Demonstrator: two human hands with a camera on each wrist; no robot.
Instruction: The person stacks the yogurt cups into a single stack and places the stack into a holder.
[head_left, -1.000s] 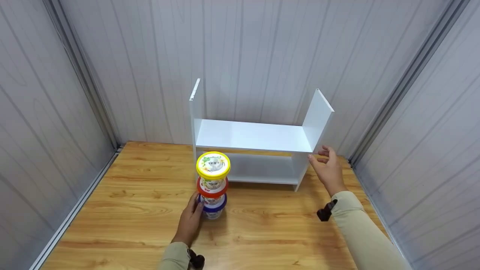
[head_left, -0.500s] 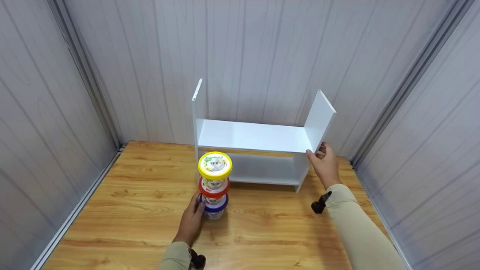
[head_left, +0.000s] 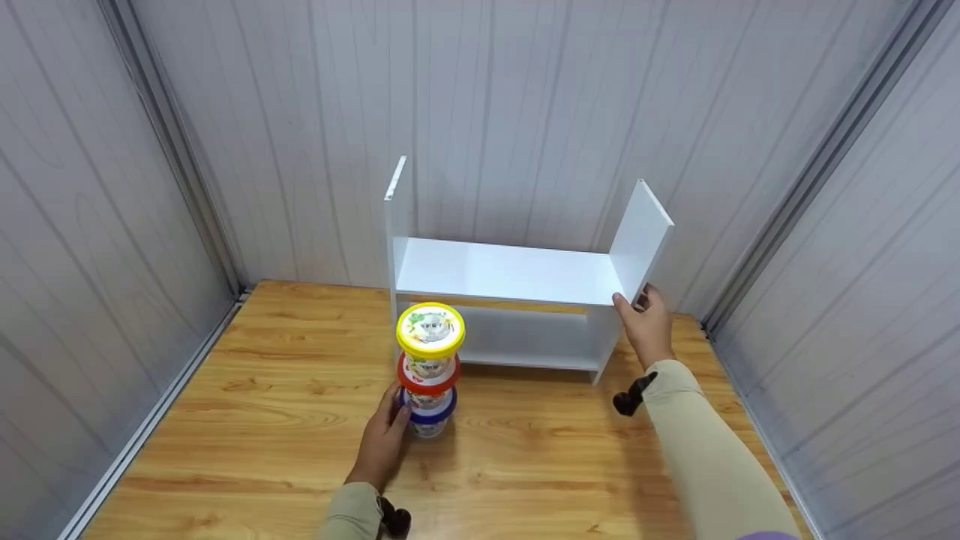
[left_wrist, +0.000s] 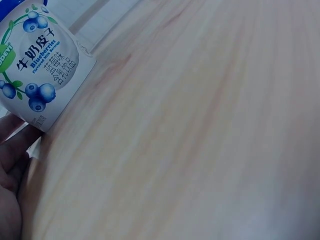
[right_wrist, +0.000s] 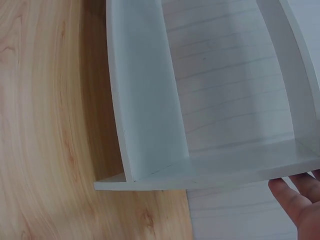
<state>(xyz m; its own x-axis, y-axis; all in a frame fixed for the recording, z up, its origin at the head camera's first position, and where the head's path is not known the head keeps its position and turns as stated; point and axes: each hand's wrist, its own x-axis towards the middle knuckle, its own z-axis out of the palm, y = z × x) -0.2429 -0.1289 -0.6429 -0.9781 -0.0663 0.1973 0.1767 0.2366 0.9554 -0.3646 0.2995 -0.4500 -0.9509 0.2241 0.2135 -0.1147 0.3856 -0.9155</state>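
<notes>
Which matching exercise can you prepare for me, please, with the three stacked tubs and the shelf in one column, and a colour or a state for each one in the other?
1. top tub
2. middle tub
3. bottom tub
4. shelf

A. blue-rimmed
B. touched by the right hand
C. red-rimmed
D. yellow-rimmed

Pairs: 1-D, 2-C, 3-A, 4-B

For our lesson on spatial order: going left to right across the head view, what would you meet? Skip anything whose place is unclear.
Left wall, left hand, stack of three lidded tubs, right hand, right wall.
</notes>
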